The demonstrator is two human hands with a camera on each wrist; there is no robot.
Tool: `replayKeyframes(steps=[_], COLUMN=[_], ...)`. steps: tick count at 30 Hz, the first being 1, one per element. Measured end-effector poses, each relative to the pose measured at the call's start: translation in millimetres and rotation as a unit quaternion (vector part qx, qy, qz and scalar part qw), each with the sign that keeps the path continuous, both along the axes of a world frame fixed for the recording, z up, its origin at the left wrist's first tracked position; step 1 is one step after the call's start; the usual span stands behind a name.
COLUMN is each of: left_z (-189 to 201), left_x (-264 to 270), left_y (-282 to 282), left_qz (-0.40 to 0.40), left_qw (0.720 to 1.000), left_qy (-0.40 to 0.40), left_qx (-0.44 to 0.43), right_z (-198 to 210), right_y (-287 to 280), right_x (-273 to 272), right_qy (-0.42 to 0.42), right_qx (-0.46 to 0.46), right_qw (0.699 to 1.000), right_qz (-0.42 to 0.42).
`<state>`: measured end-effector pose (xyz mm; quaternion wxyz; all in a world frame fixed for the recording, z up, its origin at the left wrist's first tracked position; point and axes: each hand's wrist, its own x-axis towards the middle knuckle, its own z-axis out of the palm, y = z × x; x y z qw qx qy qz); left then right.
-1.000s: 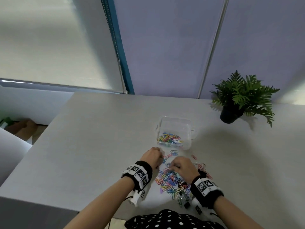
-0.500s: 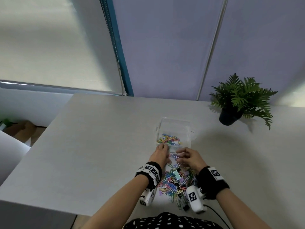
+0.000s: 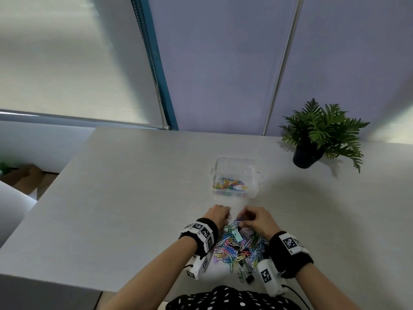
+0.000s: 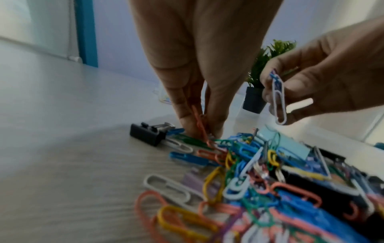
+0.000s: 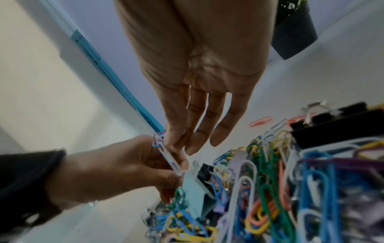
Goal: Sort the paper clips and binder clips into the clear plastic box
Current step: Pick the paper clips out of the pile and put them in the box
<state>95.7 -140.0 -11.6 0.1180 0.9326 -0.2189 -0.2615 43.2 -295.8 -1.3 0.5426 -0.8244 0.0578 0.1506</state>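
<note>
A heap of coloured paper clips and binder clips lies near the table's front edge. The clear plastic box stands just beyond it, with paper clips in its near part. At the far edge of the heap, my left hand pinches an orange paper clip against the table. My right hand is raised a little above the heap. It pinches a white paper clip with a blue one hooked at its top. A light blue binder clip lies below the right hand.
A potted fern stands at the back right of the table. A black binder clip lies beside my left fingertips. More black binder clips sit on the heap's right side. A lone pink paper clip lies apart.
Over the last second both hands have moved a little forward and closer together at the heap's far edge. The right hand now holds clips lifted off the heap.
</note>
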Motion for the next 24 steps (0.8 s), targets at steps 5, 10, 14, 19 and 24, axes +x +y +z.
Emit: replayKeyframes(steps=[5, 10, 14, 19, 24], left_z=[19.9, 44.4, 56.2, 54.6, 37.5], left_x=[10.8, 53.5, 86.3, 90.5, 64.0], left_y=[15.0, 16.1, -0.8, -9.1, 15.7], left_qz=[0.133, 0.21, 0.214, 0.101, -0.055], left_qw=[0.975, 0.941, 0.95, 0.989, 0.997], left_qy=[0.087, 0.076, 0.009, 0.021, 0.006], left_qx=[-0.156, -0.252, -0.227, -0.11, -0.045], right_z=[11.3, 24.5, 19.0, 8.1, 1.5], right_y=[-5.4, -15.5, -17.9, -17.6, -23.4], right_x=[14.9, 47.5, 78.3, 90.4, 67.3], right_qy=[-0.003, -0.037, -0.059, -0.107, -0.085], right_qx=[0.095, 0.142, 0.122, -0.096, -0.358], right_qw=[0.993, 0.98, 0.977, 0.989, 0.923], right_qz=[-0.073, -0.134, -0.166, -0.045, 0.111])
